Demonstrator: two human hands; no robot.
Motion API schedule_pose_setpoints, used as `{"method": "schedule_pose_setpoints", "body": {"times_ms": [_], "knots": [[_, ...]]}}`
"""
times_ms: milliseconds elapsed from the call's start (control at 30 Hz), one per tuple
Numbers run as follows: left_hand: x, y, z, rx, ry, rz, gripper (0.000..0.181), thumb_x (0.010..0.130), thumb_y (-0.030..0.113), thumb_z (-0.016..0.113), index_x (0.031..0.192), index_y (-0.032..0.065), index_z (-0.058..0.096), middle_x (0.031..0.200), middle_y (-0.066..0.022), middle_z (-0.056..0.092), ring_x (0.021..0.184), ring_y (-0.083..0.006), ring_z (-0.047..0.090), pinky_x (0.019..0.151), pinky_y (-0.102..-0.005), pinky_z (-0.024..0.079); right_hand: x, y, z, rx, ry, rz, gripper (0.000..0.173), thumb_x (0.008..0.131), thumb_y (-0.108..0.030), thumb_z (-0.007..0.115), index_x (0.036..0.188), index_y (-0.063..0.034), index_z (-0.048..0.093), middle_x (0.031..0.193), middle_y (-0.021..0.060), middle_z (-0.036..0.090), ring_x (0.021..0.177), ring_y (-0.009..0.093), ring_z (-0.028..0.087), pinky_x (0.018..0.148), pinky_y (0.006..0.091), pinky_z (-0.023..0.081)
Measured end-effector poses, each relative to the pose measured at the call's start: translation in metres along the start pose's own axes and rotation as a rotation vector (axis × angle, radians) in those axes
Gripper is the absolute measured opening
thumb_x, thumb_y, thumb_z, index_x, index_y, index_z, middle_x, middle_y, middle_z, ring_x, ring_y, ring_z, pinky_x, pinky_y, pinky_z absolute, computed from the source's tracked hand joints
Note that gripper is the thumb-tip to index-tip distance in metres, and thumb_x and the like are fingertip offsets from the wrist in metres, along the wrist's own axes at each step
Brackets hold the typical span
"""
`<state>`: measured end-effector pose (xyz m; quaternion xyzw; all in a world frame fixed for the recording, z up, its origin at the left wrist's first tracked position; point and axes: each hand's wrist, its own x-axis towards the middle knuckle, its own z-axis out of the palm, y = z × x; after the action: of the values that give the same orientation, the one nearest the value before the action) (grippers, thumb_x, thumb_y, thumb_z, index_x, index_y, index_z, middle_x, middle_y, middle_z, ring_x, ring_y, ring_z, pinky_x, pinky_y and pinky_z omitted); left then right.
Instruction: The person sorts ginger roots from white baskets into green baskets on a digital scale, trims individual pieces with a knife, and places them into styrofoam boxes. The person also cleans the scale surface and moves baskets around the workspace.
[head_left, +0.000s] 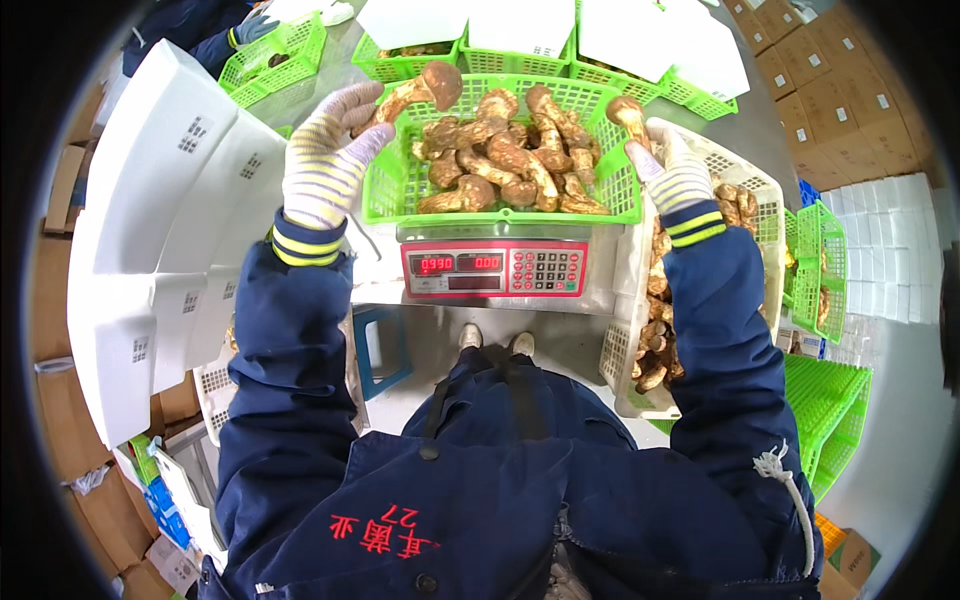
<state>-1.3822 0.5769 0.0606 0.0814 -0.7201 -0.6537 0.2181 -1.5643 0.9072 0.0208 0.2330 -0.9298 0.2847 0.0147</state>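
Observation:
My left hand (324, 154), in a striped knit glove, grips a large brown-capped mushroom (409, 96) by its stem, over the far left corner of a green plastic basket (431, 220). My gloved right hand (679, 169) holds a smaller mushroom (628, 116) upright at the basket's right side. Inside the basket lies a heap of brown mushrooms (514, 154) with thick stems. The basket rests on a digital weighing scale (495, 270) with a red-framed panel and lit red digits.
A white crate (772, 187) of mushrooms stands to the right, partly under my right forearm. White foam boxes (165, 210) are stacked at left. Green baskets (409, 67) with white lids line the far side. A co-worker's gloved hand (255, 28) touches another green basket (281, 64). Cartons (840, 97) are piled at right.

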Motion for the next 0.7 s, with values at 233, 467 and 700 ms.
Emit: {"method": "schedule_pose_setpoints", "body": {"times_ms": [233, 467, 700], "knots": [[-0.053, 0.001, -0.021, 0.088, 0.153, -0.085, 0.041, 0.078, -0.005, 0.065, 0.118, -0.0043, 0.052, 0.112, -0.0118, 0.059, 0.103, -0.0162, 0.056, 0.088, -0.0252, 0.044, 0.005, 0.007, 0.003, 0.069, -0.154, -0.016, 0.031, 0.085, -0.021, 0.064, 0.105, 0.0028, 0.059, 0.082, 0.0064, 0.063, 0.067, 0.009, 0.058, 0.062, 0.0231, 0.047], [-0.078, -0.010, -0.041, 0.169, 0.215, -0.140, 0.041, 0.077, -0.003, 0.067, 0.116, -0.0031, 0.054, 0.105, -0.0101, 0.062, 0.096, -0.0139, 0.058, 0.085, -0.0241, 0.045, -0.013, -0.006, -0.013, 0.235, -0.218, 0.094, 0.031, 0.087, -0.021, 0.061, 0.106, 0.0022, 0.059, 0.091, 0.0124, 0.065, 0.079, 0.015, 0.062, 0.073, 0.0277, 0.049], [-0.080, -0.013, -0.035, 0.141, 0.168, -0.142, 0.039, 0.080, -0.004, 0.063, 0.117, -0.0035, 0.053, 0.107, -0.0106, 0.061, 0.095, -0.0134, 0.058, 0.085, -0.0234, 0.046, -0.030, 0.006, -0.020, 0.331, -0.151, 0.069, 0.029, 0.086, -0.020, 0.063, 0.104, 0.0018, 0.060, 0.089, 0.0111, 0.066, 0.079, 0.014, 0.062, 0.073, 0.0274, 0.049]]}}
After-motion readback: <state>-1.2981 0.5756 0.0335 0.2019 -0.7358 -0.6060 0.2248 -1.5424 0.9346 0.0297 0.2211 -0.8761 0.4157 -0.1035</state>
